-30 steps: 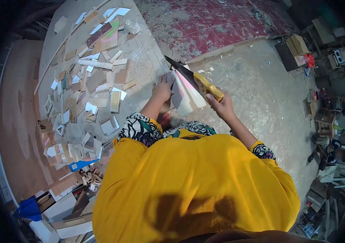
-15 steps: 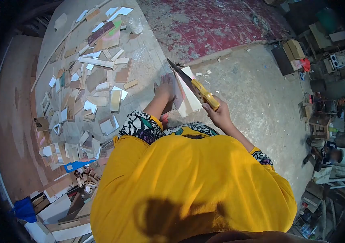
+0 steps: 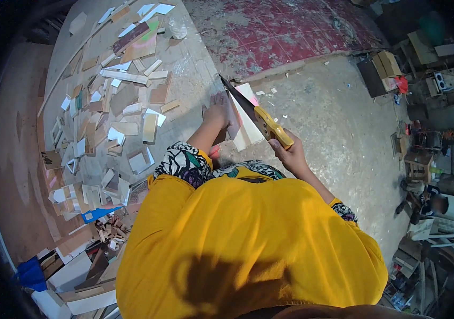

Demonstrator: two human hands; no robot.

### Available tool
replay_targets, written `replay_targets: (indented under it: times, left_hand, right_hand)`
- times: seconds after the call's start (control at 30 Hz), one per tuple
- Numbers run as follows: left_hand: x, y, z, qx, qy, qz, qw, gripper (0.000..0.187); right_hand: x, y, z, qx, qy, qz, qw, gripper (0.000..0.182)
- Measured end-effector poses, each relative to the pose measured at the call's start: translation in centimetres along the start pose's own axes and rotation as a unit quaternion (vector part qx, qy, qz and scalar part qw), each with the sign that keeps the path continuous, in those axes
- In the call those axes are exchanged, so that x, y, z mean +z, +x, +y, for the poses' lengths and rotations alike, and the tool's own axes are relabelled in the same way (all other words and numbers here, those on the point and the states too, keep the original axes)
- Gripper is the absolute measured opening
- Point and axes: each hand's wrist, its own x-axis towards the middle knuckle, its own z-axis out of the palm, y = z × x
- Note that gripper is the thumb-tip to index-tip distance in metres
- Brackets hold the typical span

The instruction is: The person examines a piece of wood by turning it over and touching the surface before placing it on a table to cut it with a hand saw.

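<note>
My right hand (image 3: 291, 155) is closed round the yellow handle of a hand saw (image 3: 274, 127). The dark blade slants up and left to the table's edge, lying over a pale wooden board (image 3: 247, 134) that juts past the edge. My left hand (image 3: 216, 112) rests flat on the worktable (image 3: 192, 64), beside the blade and against the near part of the board, with its fingers pointing away from me. Whether the blade's teeth are in the wood cannot be made out.
Many wood offcuts (image 3: 126, 77) lie over the table at the left. A blue saw (image 3: 99, 213) is at its near left corner. Cardboard boxes (image 3: 389, 65) stand back right, and a person (image 3: 433, 204) sits among clutter at the right.
The saw and my right hand have shifted slightly right and down, away from the table's edge. My left hand stays on the table.
</note>
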Motion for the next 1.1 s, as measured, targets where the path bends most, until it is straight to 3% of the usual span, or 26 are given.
replay_targets:
  times: [0.27, 0.33, 0.47, 0.57, 0.73, 0.9, 1.03, 1.1]
  left_hand:
    - [0.4, 0.4, -0.1, 0.008, 0.003, -0.003, 1.0, 0.098]
    - [0.6, 0.5, -0.2, 0.008, 0.001, 0.0, 1.0, 0.097]
    - [0.9, 0.4, -0.2, 0.015, -0.005, 0.027, 1.0, 0.098]
    - [0.6, 0.1, 0.0, 0.019, -0.005, 0.029, 0.999, 0.101]
    - [1.0, 0.4, -0.4, 0.031, 0.004, 0.036, 0.999, 0.103]
    - [1.1, 0.6, -0.3, 0.034, -0.008, 0.038, 0.999, 0.1]
    - [0.7, 0.5, 0.2, 0.025, 0.007, 0.029, 0.999, 0.098]
    - [0.7, 0.3, 0.1, 0.027, 0.004, 0.038, 0.999, 0.096]
  right_hand:
    - [-0.1, 0.7, -0.3, -0.049, -0.022, -0.015, 0.998, 0.026]
    - [-0.3, 0.6, -1.1, 0.048, 0.062, -0.017, 0.997, 0.026]
    - [0.0, 1.2, -0.8, 0.038, 0.114, 0.027, 0.992, 0.025]
    - [0.5, 0.9, -2.0, 0.05, 0.056, 0.042, 0.996, 0.026]
    - [0.7, 1.1, -3.2, 0.005, -0.006, -0.02, 1.0, 0.026]
    - [-0.3, 2.5, -3.7, 0.042, 0.017, -0.038, 0.998, 0.03]
    - [-0.7, 2.0, -2.5, 0.014, 0.038, -0.033, 0.999, 0.03]
    - [-0.3, 1.3, -2.4, -0.005, -0.028, -0.022, 0.999, 0.03]
